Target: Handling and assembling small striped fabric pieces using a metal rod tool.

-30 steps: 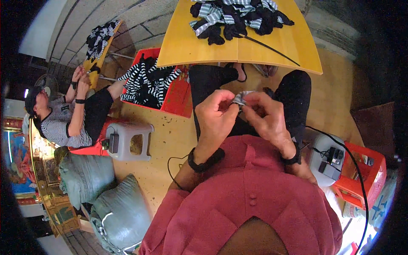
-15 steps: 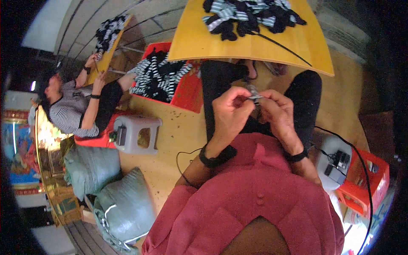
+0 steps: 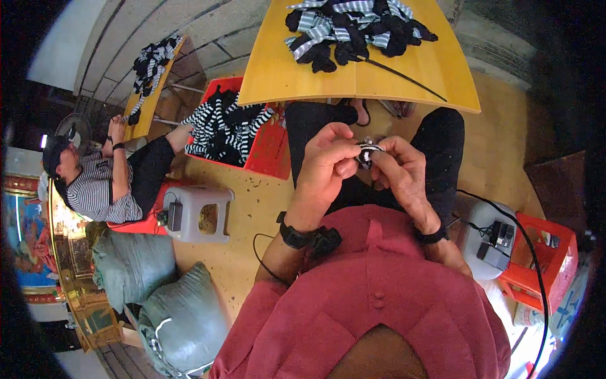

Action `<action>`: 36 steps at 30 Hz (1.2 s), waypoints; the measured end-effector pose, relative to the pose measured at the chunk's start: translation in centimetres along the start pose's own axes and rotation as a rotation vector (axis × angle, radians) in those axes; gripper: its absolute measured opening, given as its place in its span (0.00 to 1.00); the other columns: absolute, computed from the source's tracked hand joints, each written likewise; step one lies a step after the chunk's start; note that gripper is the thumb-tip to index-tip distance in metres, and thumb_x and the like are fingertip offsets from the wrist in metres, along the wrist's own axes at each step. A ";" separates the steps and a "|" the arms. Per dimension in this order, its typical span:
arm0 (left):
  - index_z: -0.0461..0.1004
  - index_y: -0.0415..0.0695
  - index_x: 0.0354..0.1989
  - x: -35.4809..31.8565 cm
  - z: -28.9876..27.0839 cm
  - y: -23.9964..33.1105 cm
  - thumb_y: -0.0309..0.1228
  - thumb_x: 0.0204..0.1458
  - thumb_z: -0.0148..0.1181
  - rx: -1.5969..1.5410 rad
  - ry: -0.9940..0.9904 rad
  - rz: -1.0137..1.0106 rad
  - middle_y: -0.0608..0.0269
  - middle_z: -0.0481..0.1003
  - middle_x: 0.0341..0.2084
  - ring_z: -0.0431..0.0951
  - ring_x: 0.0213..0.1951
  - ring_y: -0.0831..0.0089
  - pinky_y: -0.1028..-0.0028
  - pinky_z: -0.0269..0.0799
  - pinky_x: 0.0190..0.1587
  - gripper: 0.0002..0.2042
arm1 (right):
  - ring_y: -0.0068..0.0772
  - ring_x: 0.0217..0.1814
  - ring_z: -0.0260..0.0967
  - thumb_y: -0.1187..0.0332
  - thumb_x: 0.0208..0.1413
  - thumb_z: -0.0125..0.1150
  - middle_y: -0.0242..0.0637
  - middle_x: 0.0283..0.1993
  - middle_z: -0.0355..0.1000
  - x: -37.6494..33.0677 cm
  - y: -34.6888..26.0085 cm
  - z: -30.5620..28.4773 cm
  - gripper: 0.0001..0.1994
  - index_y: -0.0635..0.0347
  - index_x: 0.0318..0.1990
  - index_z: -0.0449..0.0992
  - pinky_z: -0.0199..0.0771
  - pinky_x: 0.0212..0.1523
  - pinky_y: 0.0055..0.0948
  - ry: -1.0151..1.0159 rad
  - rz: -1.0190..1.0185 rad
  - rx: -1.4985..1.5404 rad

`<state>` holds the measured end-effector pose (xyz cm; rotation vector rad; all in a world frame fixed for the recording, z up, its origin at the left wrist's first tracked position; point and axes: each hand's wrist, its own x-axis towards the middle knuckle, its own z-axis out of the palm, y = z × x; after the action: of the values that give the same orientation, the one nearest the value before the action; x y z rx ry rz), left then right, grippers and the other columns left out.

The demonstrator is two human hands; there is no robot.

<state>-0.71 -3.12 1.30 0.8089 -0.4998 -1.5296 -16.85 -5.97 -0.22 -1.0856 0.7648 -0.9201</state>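
Between my hands, above my lap, is a small bunched black-and-white striped knit piece (image 3: 366, 150), which looks like part of a sock. My left hand (image 3: 327, 161) pinches it from the left, thumb and forefinger together. From the right, the fingers of my right hand (image 3: 400, 169) close on its other side. Fingers cover much of it. Beyond my knees, a yellow table (image 3: 284, 82) carries a heaped pile of black and grey-striped knit pieces (image 3: 344, 31). A thin black rod (image 3: 404, 78) lies on that table, one end at the pile.
Left of my legs, a red bin (image 3: 273, 148) holds striped knit pieces. A co-worker (image 3: 95, 174) sits at another table (image 3: 144, 112). Nearby are a grey stool (image 3: 201, 215) and stuffed green sacks (image 3: 183, 316). At right stand another grey stool (image 3: 483, 252), a red stool (image 3: 543, 252) and a black cable (image 3: 533, 252).
My fingers have shifted on the striped piece, and more of it shows between them. The view has moved slightly. The co-worker's hands have come together near the far table's edge.
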 end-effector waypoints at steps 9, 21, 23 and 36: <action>0.69 0.41 0.35 -0.6 1.0 -1.8 0.16 0.38 0.60 0.560 0.112 0.353 0.68 0.72 0.26 0.69 0.24 0.84 0.84 0.62 0.21 0.14 | 0.14 0.28 0.64 0.74 0.53 0.52 0.27 0.28 0.70 0.0 0.9 0.3 0.06 0.65 0.36 0.74 0.63 0.28 0.15 0.065 -0.290 -0.352; 0.71 0.36 0.30 -0.5 1.2 -0.9 0.15 0.40 0.55 0.693 0.161 0.380 0.68 0.73 0.24 0.68 0.24 0.87 0.86 0.63 0.24 0.08 | 0.11 0.27 0.57 0.72 0.52 0.55 0.20 0.25 0.65 -0.5 0.2 -0.5 0.04 0.63 0.32 0.73 0.56 0.26 0.14 -0.189 0.080 0.011; 0.70 0.38 0.31 -0.6 1.5 -0.2 0.15 0.40 0.55 0.526 0.125 0.261 0.68 0.72 0.24 0.66 0.22 0.88 0.86 0.60 0.21 0.08 | 0.12 0.26 0.56 0.71 0.52 0.54 0.21 0.24 0.63 -0.4 0.5 -0.4 0.04 0.63 0.31 0.72 0.57 0.25 0.15 -0.109 -0.042 -0.147; 0.69 0.38 0.35 -1.3 0.4 -1.1 0.16 0.40 0.56 0.490 0.052 0.287 0.68 0.70 0.25 0.67 0.23 0.85 0.85 0.63 0.22 0.11 | 0.11 0.18 0.50 0.72 0.52 0.54 0.21 0.20 0.61 -1.0 0.3 -0.2 0.04 0.61 0.34 0.74 0.45 0.17 0.15 -0.090 0.070 0.312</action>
<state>-1.79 -1.74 1.02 1.0947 -0.9317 -1.1294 -17.37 -5.08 -0.44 -0.8151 0.5588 -0.8912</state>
